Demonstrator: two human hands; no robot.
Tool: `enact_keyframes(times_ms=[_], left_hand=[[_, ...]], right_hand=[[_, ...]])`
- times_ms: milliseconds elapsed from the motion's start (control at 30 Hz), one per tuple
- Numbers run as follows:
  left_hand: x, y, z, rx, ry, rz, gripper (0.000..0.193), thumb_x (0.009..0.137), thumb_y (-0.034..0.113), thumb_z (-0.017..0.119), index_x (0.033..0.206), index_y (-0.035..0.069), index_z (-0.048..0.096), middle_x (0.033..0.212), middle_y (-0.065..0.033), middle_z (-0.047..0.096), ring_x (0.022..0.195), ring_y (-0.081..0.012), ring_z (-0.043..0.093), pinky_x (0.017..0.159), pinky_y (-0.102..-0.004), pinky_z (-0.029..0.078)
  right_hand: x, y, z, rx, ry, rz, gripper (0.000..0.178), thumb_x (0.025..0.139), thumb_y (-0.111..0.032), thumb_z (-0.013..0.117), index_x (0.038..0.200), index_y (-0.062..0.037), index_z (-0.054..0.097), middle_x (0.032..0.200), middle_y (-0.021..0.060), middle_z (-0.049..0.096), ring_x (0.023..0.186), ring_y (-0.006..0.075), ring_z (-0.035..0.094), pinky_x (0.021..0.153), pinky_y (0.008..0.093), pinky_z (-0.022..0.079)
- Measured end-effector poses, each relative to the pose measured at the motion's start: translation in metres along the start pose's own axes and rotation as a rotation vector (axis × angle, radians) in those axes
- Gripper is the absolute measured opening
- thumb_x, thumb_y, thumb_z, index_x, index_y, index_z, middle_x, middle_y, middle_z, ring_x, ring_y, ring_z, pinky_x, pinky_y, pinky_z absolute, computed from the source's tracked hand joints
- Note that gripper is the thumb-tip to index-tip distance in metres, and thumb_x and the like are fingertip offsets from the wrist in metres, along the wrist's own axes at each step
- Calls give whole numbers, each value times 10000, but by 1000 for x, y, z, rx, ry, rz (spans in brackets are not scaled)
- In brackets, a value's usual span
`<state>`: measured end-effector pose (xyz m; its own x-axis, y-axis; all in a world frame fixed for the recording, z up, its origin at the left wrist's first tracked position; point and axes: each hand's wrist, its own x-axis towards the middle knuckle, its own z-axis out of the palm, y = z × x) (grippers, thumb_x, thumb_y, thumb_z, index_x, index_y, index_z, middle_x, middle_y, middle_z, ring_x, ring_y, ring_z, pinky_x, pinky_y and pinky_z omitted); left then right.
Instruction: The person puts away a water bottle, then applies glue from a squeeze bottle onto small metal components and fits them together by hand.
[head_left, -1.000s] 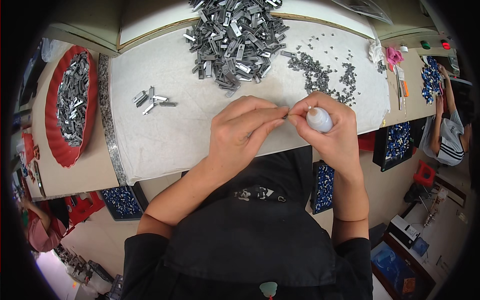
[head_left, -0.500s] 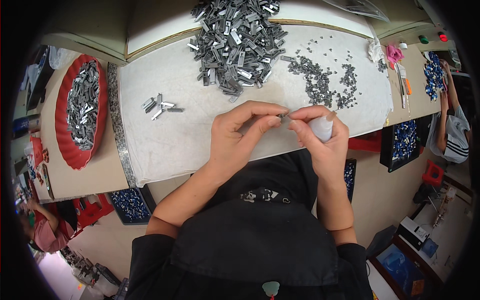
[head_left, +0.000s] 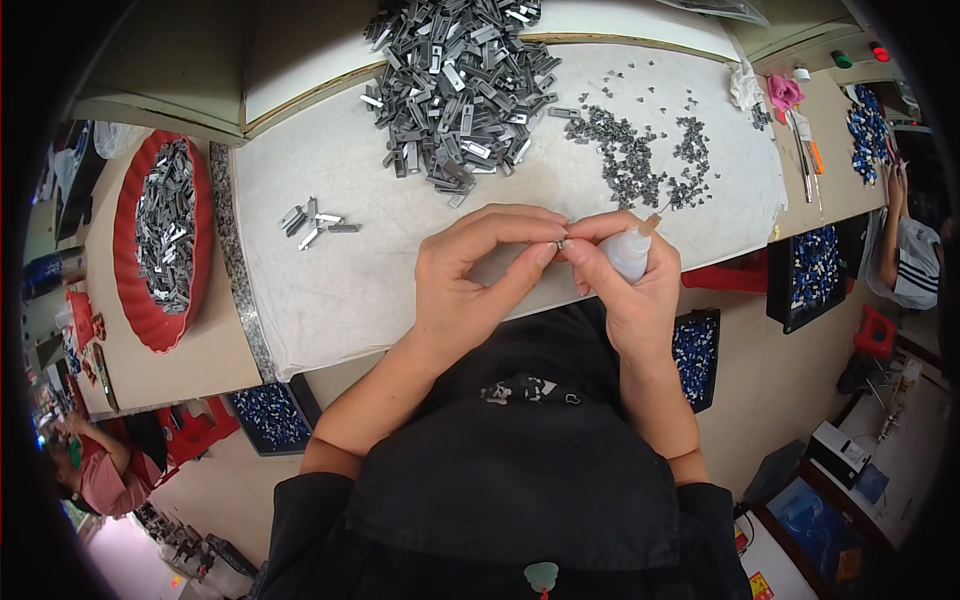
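Over the near part of the white-covered table point(head_left: 330, 290), my left hand point(head_left: 455, 275) and my right hand point(head_left: 640, 305) meet fingertip to fingertip. Between them they pinch a tiny metal piece point(head_left: 561, 243), mostly hidden by the fingertips. A white squeeze bottle point(head_left: 628, 256) with a brownish tip is tucked in my right hand, behind the thumb and forefinger. Beyond the hands rises a heap of grey metal clips point(head_left: 450, 110). To its right lie scattered small dark metal parts point(head_left: 630, 165). Several loose clips point(head_left: 312, 222) rest left of my hands.
A red scalloped basin point(head_left: 126, 250) full of metal pieces stands at left. Tweezers-like tools point(head_left: 802, 155) and a pink cloth point(head_left: 785, 92) lie at right. Black trays point(head_left: 790, 315) hold blue and white pieces. Other people sit at both sides.
My right hand has moved slightly left, closing in on my left fingertips around the tiny piece. The bottle has shifted with it. The whole view has tilted a little.
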<state>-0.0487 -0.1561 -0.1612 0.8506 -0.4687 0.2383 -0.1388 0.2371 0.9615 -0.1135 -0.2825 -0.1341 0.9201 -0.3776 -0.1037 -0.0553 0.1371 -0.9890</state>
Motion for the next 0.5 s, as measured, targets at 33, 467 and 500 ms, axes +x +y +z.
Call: enact_keyframes(times_ms=[33,467,500], left_hand=[[0,0,-1,7,2,13,136,709,-25,610,836,16,635,865,-105,630,814,-173,605,720,-259,470],[-3,0,-6,18,-113,-32,147,758,-76,544,894,-39,587,932,-152,586,892,-193,561,787,-290,446],[-4,0,-4,-4,-81,-64,143,765,-72,540,899,-41,582,936,-153,584,894,-192,560,788,-291,445]], right_hand=[[0,1,0,6,-4,11,62,755,-18,622,801,16,601,728,36,605,653,55,520,588,184,410],[1,6,-4,110,-42,59,55,764,-43,621,790,3,606,659,31,595,545,27,473,472,162,360],[2,5,-4,122,-53,81,53,766,-45,619,791,1,606,665,30,597,546,26,472,470,161,359]])
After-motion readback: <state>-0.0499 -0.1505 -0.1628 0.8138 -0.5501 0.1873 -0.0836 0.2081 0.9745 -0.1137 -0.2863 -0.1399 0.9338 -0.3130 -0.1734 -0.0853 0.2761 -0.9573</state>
